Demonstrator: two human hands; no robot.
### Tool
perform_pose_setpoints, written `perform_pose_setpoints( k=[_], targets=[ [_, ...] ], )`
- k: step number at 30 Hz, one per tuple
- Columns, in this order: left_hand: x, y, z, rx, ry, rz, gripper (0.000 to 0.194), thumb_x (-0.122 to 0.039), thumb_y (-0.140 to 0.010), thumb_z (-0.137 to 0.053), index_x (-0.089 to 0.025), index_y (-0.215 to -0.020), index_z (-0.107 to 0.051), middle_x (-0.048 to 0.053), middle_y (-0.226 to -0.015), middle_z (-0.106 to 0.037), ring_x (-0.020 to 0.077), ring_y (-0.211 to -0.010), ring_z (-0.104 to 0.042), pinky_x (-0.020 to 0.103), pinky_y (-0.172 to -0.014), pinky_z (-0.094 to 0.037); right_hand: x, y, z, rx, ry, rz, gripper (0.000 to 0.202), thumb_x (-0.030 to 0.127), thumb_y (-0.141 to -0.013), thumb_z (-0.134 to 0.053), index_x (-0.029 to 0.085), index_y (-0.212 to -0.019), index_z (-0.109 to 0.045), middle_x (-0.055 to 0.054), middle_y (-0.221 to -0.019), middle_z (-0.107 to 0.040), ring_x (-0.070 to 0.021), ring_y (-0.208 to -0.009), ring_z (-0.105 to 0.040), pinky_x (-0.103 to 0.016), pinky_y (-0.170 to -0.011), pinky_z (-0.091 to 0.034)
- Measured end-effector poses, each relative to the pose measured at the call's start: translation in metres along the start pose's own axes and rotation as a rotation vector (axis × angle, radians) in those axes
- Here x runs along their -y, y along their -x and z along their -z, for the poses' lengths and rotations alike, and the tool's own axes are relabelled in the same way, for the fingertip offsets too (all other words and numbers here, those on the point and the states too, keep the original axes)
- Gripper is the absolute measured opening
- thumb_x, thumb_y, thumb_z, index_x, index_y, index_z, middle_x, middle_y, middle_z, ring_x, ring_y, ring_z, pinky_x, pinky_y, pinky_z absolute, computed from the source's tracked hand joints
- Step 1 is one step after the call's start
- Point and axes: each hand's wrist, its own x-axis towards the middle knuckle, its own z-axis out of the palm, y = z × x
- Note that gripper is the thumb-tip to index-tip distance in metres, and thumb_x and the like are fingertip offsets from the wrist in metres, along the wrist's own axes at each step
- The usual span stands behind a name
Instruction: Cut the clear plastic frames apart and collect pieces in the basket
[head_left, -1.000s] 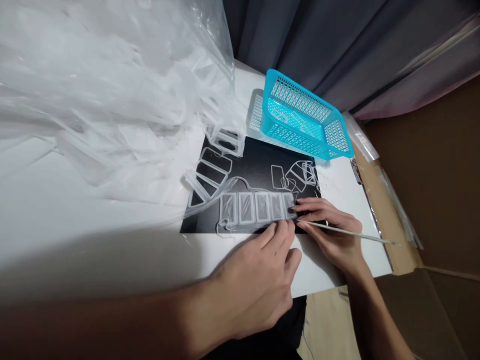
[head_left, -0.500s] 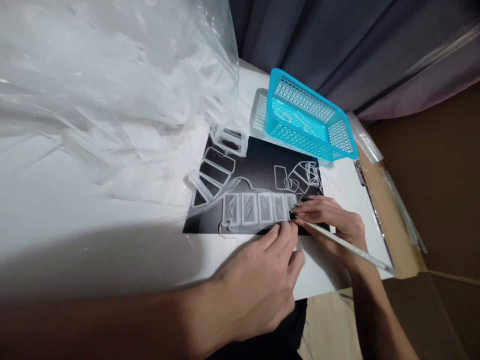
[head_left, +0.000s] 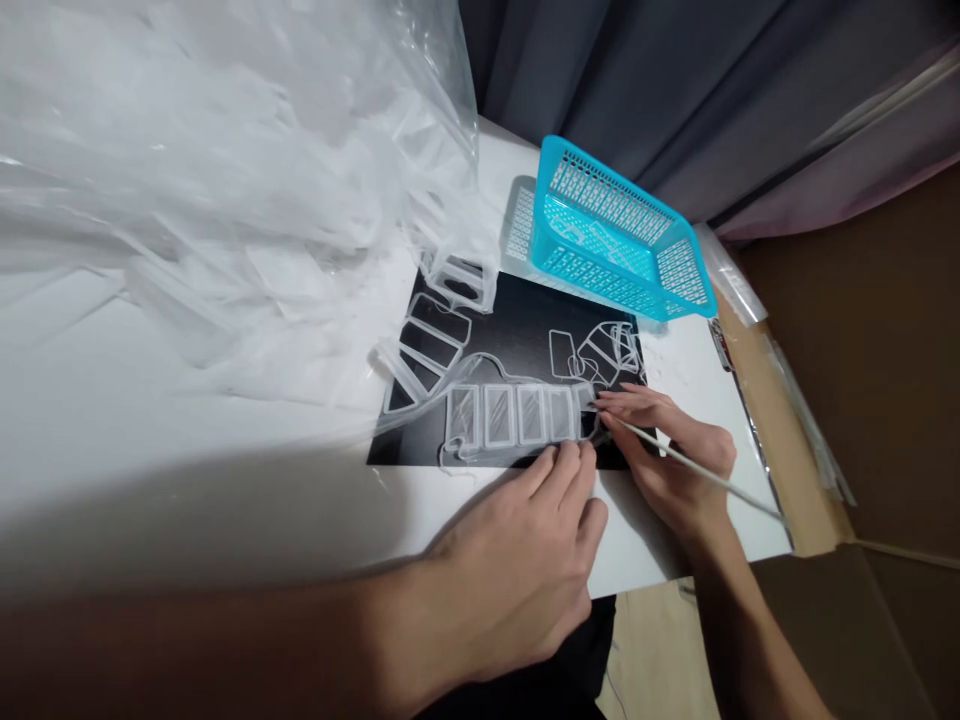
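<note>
A strip of framed clear plastic windows (head_left: 499, 416) lies along the near edge of a black mat (head_left: 517, 340). My left hand (head_left: 532, 550) rests at its near right edge, fingers bent together and touching the plastic; whether they pinch or only press it I cannot tell. At the strip's right end, my right hand (head_left: 671, 450) is closed on a long, thin whitish stick (head_left: 712, 475), which slants down to the right. Its exact kind is unclear. The fingertips partly cover the last window.
Loose white frame outlines (head_left: 619, 350) lie on the mat's right, more white frames (head_left: 435, 345) on its left. Behind stands a blue plastic basket (head_left: 626, 285) with small white scraps inside. A large clear bag (head_left: 225, 180) of white pieces fills the left. Cardboard (head_left: 817, 520) borders the right.
My right hand has shifted slightly right and turned, and the stick with it now looks thinner. The strip's right end has tilted a little. My left hand stays in place.
</note>
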Motion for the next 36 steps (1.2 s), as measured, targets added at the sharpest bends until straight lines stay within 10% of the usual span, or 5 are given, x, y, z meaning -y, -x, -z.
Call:
perform_pose_setpoints(
  k=[21,27,36],
  targets=[
    [0.001,-0.002,0.001,-0.009,-0.002,0.004,0.047,-0.049,-0.1,-0.062,-0.006,-0.114,-0.071,0.033,-0.146,-0.067,0.0423,-0.133,-0.067,0.047,-0.114,-0.044,-0.022,-0.036,-0.001,-0.26,0.363,0.054,0.013,0.024,-0.108,-0.066,0.027,-0.096,-0.071,-0.004,-0.101,-0.088,-0.0245,-0.094,-0.087,-0.034,-0.077,-0.067],
    [0.001,-0.002,0.001,-0.012,0.001,-0.002,0.044,-0.051,-0.099,-0.062,-0.009,-0.108,-0.072,0.031,-0.141,-0.071,0.0408,-0.131,-0.067,0.047,-0.112,-0.045,-0.039,-0.072,0.015,-0.35,0.28,0.136,0.014,0.026,-0.105,-0.073,0.027,-0.092,-0.067,-0.003,-0.098,-0.086,-0.0277,-0.097,-0.087,-0.045,-0.095,-0.069],
    [0.0,0.001,-0.002,-0.036,-0.001,0.008,0.044,-0.051,-0.098,-0.064,-0.008,-0.109,-0.071,0.032,-0.15,-0.066,0.0406,-0.135,-0.066,0.047,-0.115,-0.042,-0.078,-0.148,0.043,-0.428,0.374,0.097,0.018,0.019,-0.1,-0.075,0.026,-0.085,-0.068,-0.008,-0.089,-0.084,-0.0223,-0.082,-0.081,-0.032,-0.07,-0.062]
  ],
)
